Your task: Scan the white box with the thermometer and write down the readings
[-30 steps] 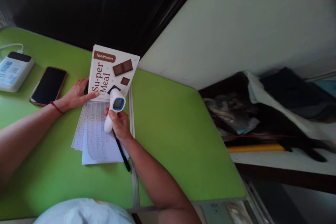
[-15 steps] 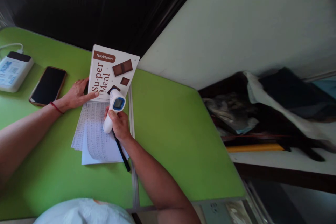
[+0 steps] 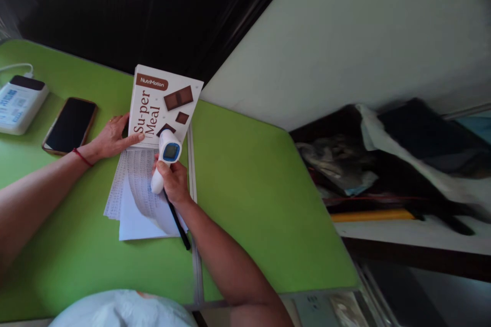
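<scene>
My left hand [image 3: 111, 138] grips the lower left side of a white "NutriMotion Su-per Meal" box [image 3: 148, 97], its thumb on the printed front and the other fingers at the side. The box leans back at the table's far edge. In my right hand [image 3: 174, 181] is a white infrared thermometer [image 3: 169, 149] with a blue-framed screen, its head in front of the box's lower edge. Below the box lie printed paper sheets [image 3: 130, 184], the top one curling up. A black pen [image 3: 180, 227] rests across their right side, its upper end hidden by my right hand.
On the green table [image 3: 261, 204] a phone [image 3: 71, 125] lies left of my left hand. Farther left is a white power bank [image 3: 21, 104] with a cable [image 3: 19, 66]. A dark panel [image 3: 134, 10] and a pale wall [image 3: 345, 36] stand behind. A cluttered shelf [image 3: 345, 163] is at right.
The top paper's lower edge has curled up more, baring the white sheet beneath. The thermometer and box have shifted very slightly left. My left hand has stayed on the box.
</scene>
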Motion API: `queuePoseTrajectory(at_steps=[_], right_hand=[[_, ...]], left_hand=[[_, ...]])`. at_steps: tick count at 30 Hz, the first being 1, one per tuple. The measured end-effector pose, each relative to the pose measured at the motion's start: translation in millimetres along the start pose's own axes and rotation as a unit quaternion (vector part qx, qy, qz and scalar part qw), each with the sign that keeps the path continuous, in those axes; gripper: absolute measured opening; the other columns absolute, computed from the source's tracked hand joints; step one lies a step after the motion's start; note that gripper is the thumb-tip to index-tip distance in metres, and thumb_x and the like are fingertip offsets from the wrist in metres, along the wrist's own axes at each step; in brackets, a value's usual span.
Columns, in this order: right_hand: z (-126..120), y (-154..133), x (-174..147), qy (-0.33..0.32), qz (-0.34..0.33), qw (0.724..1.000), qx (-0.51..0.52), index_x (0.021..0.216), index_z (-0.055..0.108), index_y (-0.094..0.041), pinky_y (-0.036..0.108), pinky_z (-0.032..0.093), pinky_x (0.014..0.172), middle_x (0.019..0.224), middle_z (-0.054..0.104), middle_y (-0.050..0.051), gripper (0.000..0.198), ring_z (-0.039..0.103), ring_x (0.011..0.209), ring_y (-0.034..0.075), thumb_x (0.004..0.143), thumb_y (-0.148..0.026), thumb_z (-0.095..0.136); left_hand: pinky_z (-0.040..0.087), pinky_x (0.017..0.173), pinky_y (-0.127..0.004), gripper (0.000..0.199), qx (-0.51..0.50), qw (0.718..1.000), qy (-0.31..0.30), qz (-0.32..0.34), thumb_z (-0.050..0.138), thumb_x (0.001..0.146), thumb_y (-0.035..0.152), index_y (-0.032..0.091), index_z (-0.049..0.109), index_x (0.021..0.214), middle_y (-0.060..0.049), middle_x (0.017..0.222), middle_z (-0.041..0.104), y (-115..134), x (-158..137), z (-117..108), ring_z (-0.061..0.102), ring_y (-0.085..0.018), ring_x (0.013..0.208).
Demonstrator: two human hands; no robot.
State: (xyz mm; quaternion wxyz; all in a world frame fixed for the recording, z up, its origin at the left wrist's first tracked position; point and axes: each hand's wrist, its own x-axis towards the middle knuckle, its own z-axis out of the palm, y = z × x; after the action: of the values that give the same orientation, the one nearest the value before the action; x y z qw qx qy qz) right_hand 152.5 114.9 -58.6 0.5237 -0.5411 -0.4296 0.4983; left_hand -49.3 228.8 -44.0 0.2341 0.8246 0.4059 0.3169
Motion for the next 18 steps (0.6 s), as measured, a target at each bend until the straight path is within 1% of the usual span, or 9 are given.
queuePoseTrajectory(at_steps=[7, 12, 18], right_hand=[[0.5, 0.8, 0.5, 0.006, -0.006, 1.0, 0.009, 0.072, 0.061, -0.022, 0.029, 0.042, 0.058, 0.063, 0.054, -0.004, 0.04, 0.05, 0.061, 0.013, 0.069, -0.059, 0.075], [0.7, -0.4, 0.8, 0.006, 0.002, 1.0, 0.017, 0.071, 0.06, -0.022, 0.029, 0.042, 0.058, 0.061, 0.053, -0.004, 0.04, 0.049, 0.059, 0.013, 0.066, -0.058, 0.077], [0.2, -0.6, 0.7, -0.001, -0.002, 1.0, 0.012, 0.073, 0.06, -0.023, 0.029, 0.042, 0.058, 0.062, 0.053, -0.004, 0.039, 0.049, 0.06, 0.013, 0.067, -0.058, 0.075]], left_hand=[[0.053, 0.094, -0.058, 0.07, 0.008, 1.0, -0.001, 0.003, 0.045, 0.089, 0.083, 0.018, 0.059, 0.112, -0.017, 0.108, 0.069, 0.9, 0.4, -0.2, 0.068, -0.038, 0.099], [0.054, 0.095, -0.057, 0.07, 0.016, 1.0, 0.0, 0.017, 0.042, 0.091, 0.083, 0.018, 0.059, 0.113, -0.016, 0.109, 0.07, 0.8, 0.0, 0.0, 0.068, -0.036, 0.1], [0.055, 0.095, -0.057, 0.071, 0.014, 1.0, 0.003, 0.011, 0.044, 0.091, 0.083, 0.018, 0.06, 0.114, -0.017, 0.11, 0.07, -1.9, -0.3, 1.0, 0.069, -0.036, 0.1]])
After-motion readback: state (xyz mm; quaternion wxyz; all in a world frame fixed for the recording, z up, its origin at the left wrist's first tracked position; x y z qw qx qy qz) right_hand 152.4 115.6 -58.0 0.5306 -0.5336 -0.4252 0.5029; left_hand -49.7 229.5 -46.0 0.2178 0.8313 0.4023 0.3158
